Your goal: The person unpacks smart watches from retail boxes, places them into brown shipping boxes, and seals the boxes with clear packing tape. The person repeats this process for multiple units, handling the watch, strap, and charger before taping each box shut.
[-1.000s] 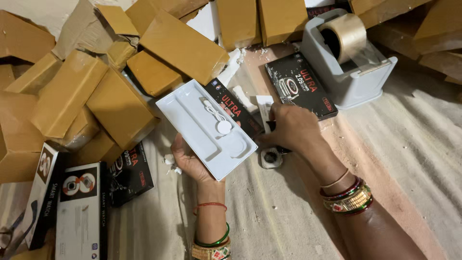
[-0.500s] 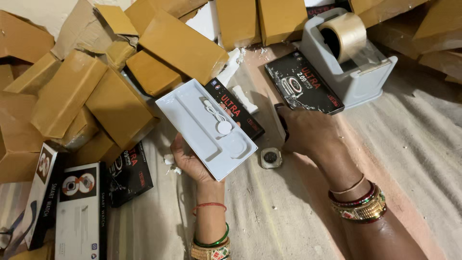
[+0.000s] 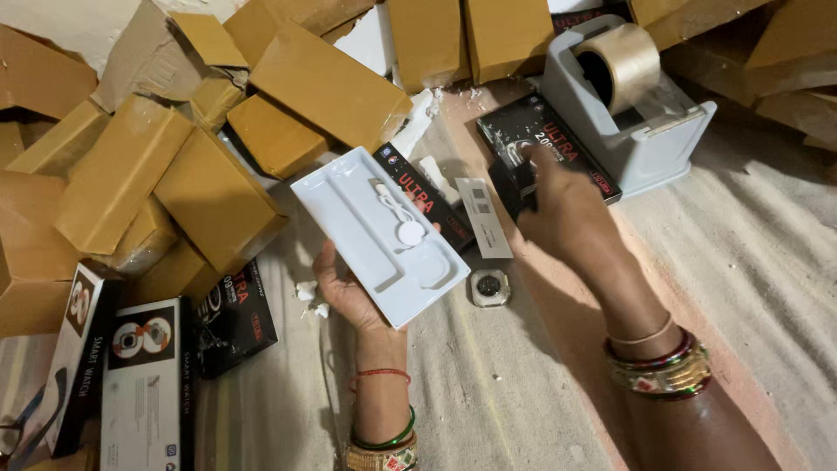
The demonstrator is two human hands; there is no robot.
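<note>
On a cloth-covered floor (image 3: 523,401), the left hand (image 3: 349,292) cups a tilted white plastic tray (image 3: 379,231) whose white charging cable (image 3: 397,214) could slide off, while the right hand (image 3: 562,214) pinches a small black object (image 3: 508,185).

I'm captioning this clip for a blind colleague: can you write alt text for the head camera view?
A person's left hand holds up a white moulded tray with a white charging cable in it, while the right hand grips a small black object over a black product box. Brown cartons and a tape dispenser surround them.
</note>
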